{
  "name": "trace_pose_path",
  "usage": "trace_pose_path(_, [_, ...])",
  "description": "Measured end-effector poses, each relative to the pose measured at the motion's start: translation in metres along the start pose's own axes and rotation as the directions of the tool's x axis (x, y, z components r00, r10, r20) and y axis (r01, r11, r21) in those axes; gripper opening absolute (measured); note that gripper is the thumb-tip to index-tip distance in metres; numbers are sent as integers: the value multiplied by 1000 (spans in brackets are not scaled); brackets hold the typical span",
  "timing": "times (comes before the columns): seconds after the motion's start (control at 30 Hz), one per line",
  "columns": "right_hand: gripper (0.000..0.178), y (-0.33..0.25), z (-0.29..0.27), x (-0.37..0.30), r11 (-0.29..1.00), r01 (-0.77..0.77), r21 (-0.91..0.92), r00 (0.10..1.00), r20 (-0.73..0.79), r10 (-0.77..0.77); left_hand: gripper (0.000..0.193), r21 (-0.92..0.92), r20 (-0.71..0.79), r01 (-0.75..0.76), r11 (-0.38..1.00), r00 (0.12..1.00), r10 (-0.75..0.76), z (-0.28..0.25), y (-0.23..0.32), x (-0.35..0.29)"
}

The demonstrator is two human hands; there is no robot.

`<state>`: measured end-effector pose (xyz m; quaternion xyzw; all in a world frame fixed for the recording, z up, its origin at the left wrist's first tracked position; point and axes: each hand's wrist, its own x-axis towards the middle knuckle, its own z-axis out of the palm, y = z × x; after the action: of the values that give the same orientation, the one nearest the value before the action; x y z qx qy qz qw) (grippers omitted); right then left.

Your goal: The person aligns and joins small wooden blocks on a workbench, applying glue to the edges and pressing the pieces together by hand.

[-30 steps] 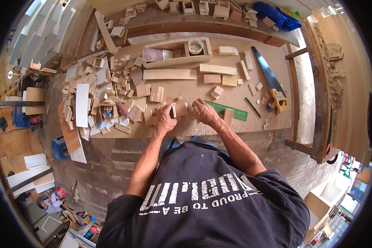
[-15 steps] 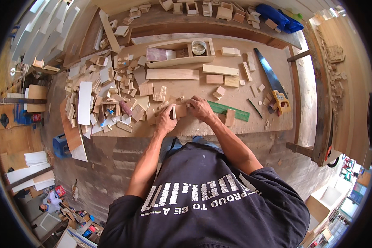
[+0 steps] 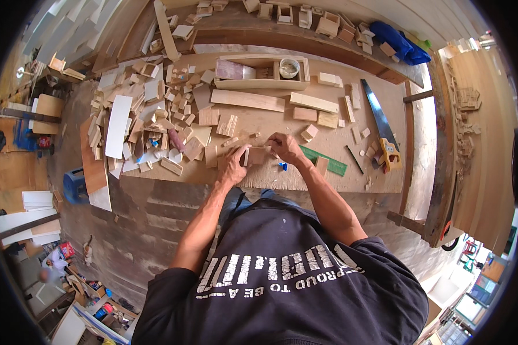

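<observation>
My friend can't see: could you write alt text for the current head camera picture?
A person's left hand holds a small wooden block, right hand beside it, at a workbench; wood scraps lie left, a green ruler and handsaw right.

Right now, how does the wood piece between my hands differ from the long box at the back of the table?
The wood piece is small, while the long box is much bigger. Your left hand grips the wood piece, with your right hand at its other end; the long box sits on the table, untouched. The wood piece is closer to you than the long box. Both look like light wood.
</observation>
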<state>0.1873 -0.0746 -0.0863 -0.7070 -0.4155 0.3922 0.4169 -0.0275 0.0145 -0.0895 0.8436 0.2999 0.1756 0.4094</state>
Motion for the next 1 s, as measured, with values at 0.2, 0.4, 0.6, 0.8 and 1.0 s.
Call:
trace_pose_path(0.2, [27,16,-5,1,934,170,-314,968,-123,-218,60,44,-34,84,996,996,-82,-6,20,8])
trace_pose_path(0.4, [25,-10,10,15,885,216,-412,966,-39,-254,57,56,-79,75,996,994,-71,-9,15,6])
trace_pose_path(0.6, [27,2,16,54,879,277,-388,960,140,-241,57,18,-110,70,997,992,-68,-17,25,-3])
trace_pose_path(0.8, [25,-44,12,56,950,-87,299,973,231,17,62,-198,-227,224,954,937,-267,-38,16,-24])
trace_pose_path(1.0, [28,-62,35,82,790,-148,595,956,291,-40,63,-221,-333,236,946,893,-301,-78,10,-18])
